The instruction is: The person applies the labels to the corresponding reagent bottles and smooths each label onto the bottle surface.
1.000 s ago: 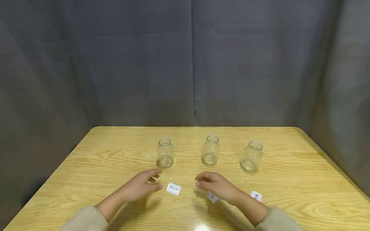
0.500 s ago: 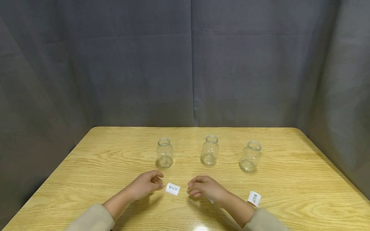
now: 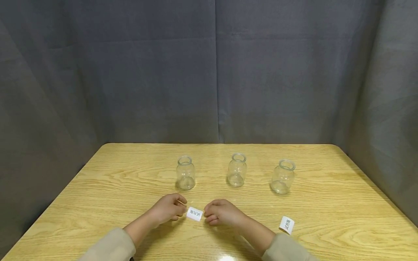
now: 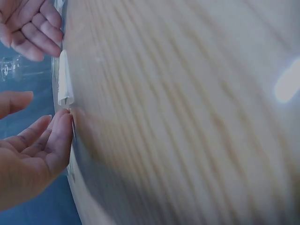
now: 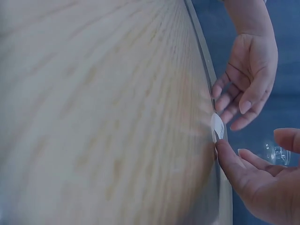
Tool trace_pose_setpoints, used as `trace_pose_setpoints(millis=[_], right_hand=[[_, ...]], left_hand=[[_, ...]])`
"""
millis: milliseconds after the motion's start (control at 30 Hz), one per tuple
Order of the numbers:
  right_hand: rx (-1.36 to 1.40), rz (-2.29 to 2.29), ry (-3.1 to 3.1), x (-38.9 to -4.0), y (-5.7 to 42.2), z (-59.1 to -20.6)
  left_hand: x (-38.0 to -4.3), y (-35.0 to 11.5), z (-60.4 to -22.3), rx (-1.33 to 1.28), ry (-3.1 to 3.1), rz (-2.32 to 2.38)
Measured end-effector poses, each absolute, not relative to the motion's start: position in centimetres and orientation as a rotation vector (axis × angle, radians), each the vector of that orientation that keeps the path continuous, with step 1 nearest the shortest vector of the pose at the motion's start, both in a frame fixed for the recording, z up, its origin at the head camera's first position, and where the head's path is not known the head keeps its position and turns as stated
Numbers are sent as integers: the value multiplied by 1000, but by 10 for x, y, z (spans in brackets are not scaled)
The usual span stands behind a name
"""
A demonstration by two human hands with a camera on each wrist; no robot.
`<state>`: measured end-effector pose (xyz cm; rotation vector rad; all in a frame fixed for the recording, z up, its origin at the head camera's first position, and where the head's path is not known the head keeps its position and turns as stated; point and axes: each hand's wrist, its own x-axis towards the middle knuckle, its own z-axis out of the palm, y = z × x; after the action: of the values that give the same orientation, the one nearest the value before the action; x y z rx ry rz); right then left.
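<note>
A white paper label [image 3: 194, 214] with printed characters lies between both hands on the table, slightly curled in the left wrist view. My left hand [image 3: 168, 208] is at the label's left edge, its fingers loosely bent and the thumb apart from them in the left wrist view. At the right edge is my right hand [image 3: 225, 214]; the right wrist view shows its fingertips at or touching the label [image 5: 218, 126], with the thumb held away. Whether either hand truly touches the paper is hard to tell. Behind the hands stand three clear glass jars [image 3: 185, 175], upright and uncapped.
Another white label [image 3: 287, 224] with print lies on the wooden table [image 3: 343, 203], right of my right forearm. The middle jar [image 3: 237, 172] and right jar [image 3: 282, 177] stand farther back. A grey curtain [image 3: 147, 79] hangs behind the table.
My right hand has moved left to the label's right edge, and my left hand slightly right to its left edge. The label under my right hand has gone out of sight.
</note>
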<state>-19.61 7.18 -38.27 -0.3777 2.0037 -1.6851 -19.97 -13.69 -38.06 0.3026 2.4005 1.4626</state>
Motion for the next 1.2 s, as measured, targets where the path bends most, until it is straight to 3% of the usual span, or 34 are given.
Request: trace_pose_setpoints(millis=[667, 1200], right_hand=[[-333, -1736, 1973, -197, 61, -385], [-323, -1747, 2047, -199, 63, -386]], left_hand=[[-207, -123, -389, 102, 2389, 1510], [-212, -122, -388, 127, 2243, 1640]])
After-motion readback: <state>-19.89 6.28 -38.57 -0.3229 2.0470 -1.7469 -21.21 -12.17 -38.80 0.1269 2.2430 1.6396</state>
